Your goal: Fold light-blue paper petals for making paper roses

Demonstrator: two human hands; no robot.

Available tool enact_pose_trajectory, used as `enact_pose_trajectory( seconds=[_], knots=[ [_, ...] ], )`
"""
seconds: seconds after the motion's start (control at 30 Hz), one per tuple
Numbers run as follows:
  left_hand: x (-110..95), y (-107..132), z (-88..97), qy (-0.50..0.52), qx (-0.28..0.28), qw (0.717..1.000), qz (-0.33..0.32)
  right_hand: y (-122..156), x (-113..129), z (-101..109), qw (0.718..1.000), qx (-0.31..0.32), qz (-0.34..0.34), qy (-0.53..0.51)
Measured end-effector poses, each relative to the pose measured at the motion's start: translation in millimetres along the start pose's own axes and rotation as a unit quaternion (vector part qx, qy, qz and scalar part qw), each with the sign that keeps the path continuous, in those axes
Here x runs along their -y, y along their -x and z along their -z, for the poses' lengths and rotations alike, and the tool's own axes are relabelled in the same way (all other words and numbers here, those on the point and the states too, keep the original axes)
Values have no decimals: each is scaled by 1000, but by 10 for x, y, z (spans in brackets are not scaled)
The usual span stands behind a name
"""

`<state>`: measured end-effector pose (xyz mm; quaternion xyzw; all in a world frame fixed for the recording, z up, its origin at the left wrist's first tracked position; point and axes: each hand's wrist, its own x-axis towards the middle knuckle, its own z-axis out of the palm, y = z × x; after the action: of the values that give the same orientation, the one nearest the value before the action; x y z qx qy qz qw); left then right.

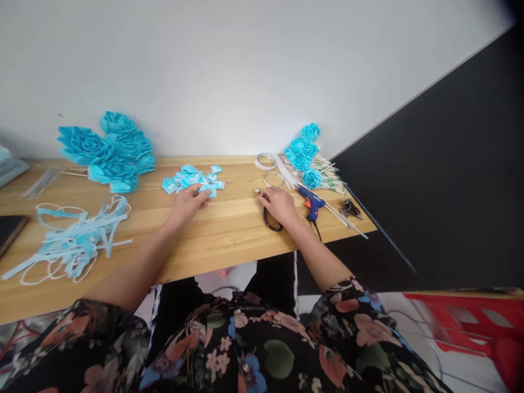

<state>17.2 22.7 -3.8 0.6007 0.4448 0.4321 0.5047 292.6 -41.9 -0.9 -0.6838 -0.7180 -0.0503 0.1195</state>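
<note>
My left hand (189, 203) is closed, its thumb and fingers pinching a small light blue fabric piece (208, 189). Just behind that hand lies a loose pile of similar blue and white cut pieces (190, 176). To the right, my right hand (279, 204) is curled around what look like scissors (271, 222); a black handle loop shows below the palm and a small metal tip pokes out at the left. Most of the tool is hidden by the fingers. Beside my right wrist rests a blue glue gun (314, 204) with an orange trigger.
Large blue fabric flowers (117, 150) stand at the back left; smaller ones (302, 153) lie at right on bundled sticks (329, 174). Cut blue strips and white ear loops (79, 240) lie tangled at left. Wire coils (266, 161) sit near the wall. A dark panel (442, 164) borders the right.
</note>
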Motion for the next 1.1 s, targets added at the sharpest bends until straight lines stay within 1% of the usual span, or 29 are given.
enact_pose_trajectory(
  seconds=[0.13,0.37,0.53,0.7,0.93,1.03,1.1],
  knots=[
    [28,-10,2,8,9,1000,-2,-61,38,1,1000,-10,-9,4],
    [-25,12,-2,6,2,1000,-2,-196,174,-23,999,1,-26,27],
    [-24,15,-4,5,4,1000,7,-213,140,-83,998,-5,-61,-20],
    [-23,4,4,10,3,1000,13,-221,77,-152,995,-28,-86,-49],
    [-18,-3,-2,10,8,1000,25,-229,42,-180,987,-31,-117,-101],
    [5,-1,-13,18,22,999,24,-215,11,-181,979,-45,-143,-138],
    [4,7,-19,31,31,999,23,-193,27,-154,976,-75,-141,-148]
  ],
)
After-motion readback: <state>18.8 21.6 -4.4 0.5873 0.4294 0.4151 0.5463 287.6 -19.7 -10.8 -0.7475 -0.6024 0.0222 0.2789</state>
